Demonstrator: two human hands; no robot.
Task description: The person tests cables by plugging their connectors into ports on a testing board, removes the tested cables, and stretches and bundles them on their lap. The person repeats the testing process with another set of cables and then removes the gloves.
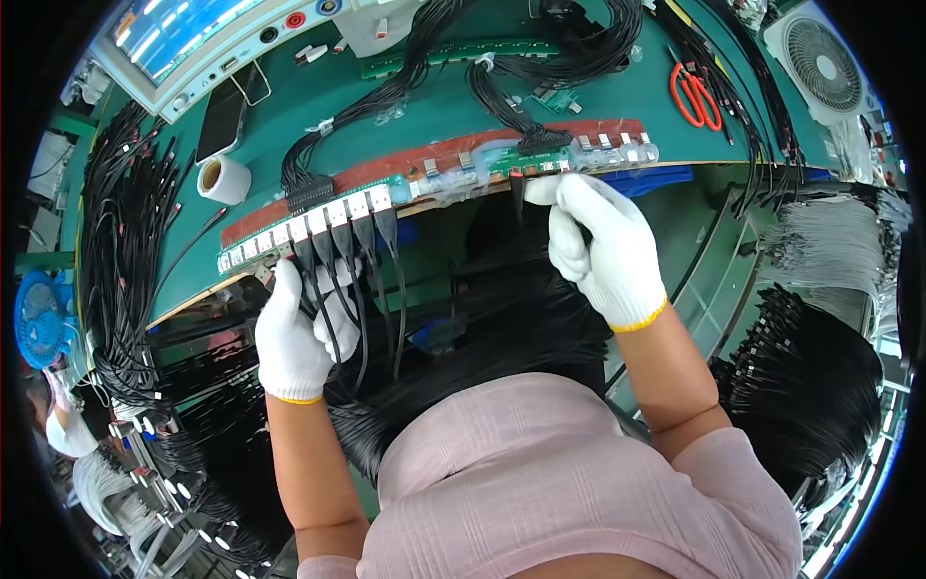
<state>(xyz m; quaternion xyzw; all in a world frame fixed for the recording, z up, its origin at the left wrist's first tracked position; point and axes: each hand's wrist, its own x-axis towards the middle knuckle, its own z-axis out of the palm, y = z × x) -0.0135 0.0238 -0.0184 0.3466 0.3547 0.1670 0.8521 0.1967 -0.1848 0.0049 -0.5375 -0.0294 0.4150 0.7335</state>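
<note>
Both hands wear white knit gloves with yellow cuffs. My left hand (307, 323) is closed around one or more black cables (359, 333) just below a long strip of white sockets (307, 224) at the bench edge. Several cable plugs sit side by side in that strip and hang down. My right hand (603, 246) is closed, thumb and forefinger pinched beside a green circuit board (526, 164); what they hold, if anything, is hidden. Just left of those fingertips, a dark plug with a red tip (518, 188) hangs at the board. Thick black wire bundles (381, 101) lead into both boards.
On the green bench (362, 145) are a tape roll (225, 180), a phone (223, 118), red-handled scissors (696, 100) and a test instrument with a screen (183, 48). Black cables (125, 241) lie at the left. More cable bundles (805, 376) hang at the right, below a fan (823, 64).
</note>
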